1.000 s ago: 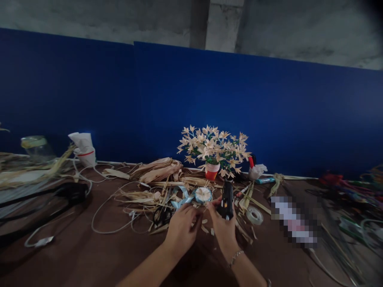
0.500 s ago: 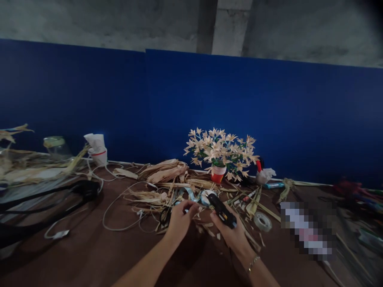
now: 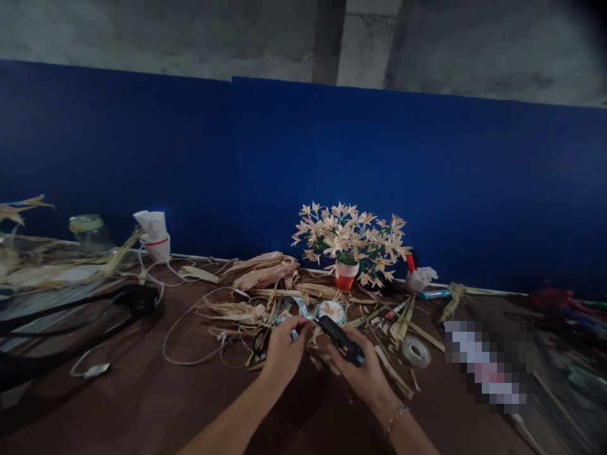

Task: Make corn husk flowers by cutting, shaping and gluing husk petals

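Observation:
My right hand (image 3: 363,360) is wrapped round a black glue gun (image 3: 342,341), its nozzle pointing left toward my left hand. With fingers pinched together, my left hand (image 3: 284,347) holds a small light-blue piece (image 3: 294,333), mostly hidden by the fingers. The nozzle comes close to those fingertips; I cannot tell whether it touches. Just behind the hands lie a light-blue ribbon (image 3: 302,306) and a round blue-rimmed dish (image 3: 332,311) of pale pieces. Dry husks (image 3: 237,313) spread around them.
Against the blue partition (image 3: 408,151), artificial flowers (image 3: 339,237) stand in a red-and-white cup (image 3: 346,276). A clear tape roll (image 3: 416,351) lies right of my hands. White cable (image 3: 165,344) loops at left, near a black strap (image 3: 137,300) and white-wrapped cup (image 3: 155,240). A pixelated patch covers something at right.
My right hand has moved the glue gun slightly left and down, nearer to my left fingertips. The round dish is now less covered. My left hand has barely shifted.

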A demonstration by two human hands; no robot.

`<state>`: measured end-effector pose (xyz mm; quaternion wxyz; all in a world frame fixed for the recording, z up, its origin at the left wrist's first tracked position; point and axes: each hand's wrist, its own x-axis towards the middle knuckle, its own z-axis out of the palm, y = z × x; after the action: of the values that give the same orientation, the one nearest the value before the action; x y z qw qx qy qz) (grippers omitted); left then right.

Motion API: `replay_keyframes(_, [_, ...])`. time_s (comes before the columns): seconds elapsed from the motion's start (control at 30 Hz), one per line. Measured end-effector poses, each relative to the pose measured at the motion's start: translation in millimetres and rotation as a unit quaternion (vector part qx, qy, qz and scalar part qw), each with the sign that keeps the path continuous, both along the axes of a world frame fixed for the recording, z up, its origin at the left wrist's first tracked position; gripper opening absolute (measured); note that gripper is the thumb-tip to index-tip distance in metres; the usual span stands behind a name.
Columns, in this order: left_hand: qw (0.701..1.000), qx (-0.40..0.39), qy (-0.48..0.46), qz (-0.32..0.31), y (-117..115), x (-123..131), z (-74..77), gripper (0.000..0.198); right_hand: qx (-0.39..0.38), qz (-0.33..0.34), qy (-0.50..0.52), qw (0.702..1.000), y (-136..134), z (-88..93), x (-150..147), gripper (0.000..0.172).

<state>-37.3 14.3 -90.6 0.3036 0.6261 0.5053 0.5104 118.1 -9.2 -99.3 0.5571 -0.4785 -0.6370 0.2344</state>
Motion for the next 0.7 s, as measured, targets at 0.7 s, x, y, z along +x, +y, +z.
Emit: replay_keyframes(0.7, [0.999,0.03,0.037,0.012,-1.7,-0.5,1.0,0.021,-0.027,0.025,-0.017,0.999,-0.4,3.4,1.2,0.019])
